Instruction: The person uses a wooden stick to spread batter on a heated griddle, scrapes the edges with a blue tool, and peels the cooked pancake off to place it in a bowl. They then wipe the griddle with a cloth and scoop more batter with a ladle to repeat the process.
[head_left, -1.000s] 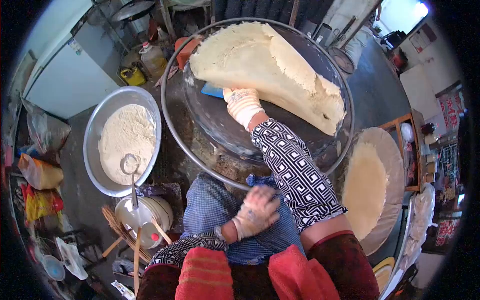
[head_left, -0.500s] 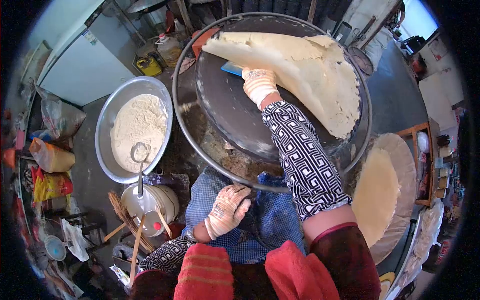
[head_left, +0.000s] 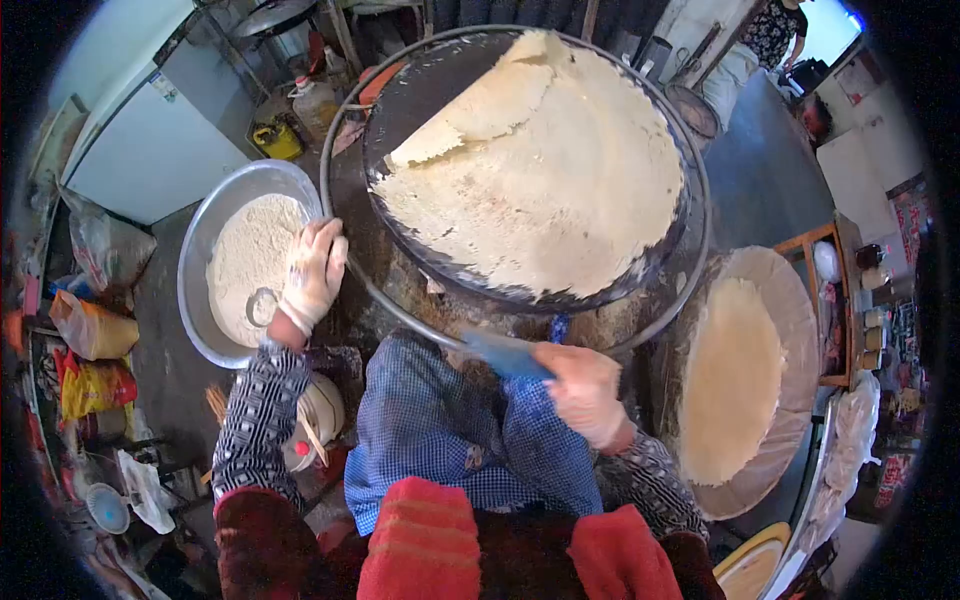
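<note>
Griddle [head_left: 400,80] — cluttered workshop floor [head_left: 160,370]

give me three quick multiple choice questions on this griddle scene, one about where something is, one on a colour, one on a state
1. Where is the left hand?
A. on the stack of flatbreads
B. over the basin of flour, by the ladle
C. flat on the griddle

2. What colour is the scraper in the right hand?
A. blue
B. yellow
C. white

3. How does the flatbread lie on the griddle?
A. rolled into a tube
B. cut in strips
C. spread wide, one edge folded over at the upper left

Answers:
1 B, the gloved hand sits at the rim of the basin, next to the ladle.
2 A, the flat blade gripped over the checked apron is blue.
3 C, the sheet covers most of the griddle, with a flap doubled back at its upper left.
</note>
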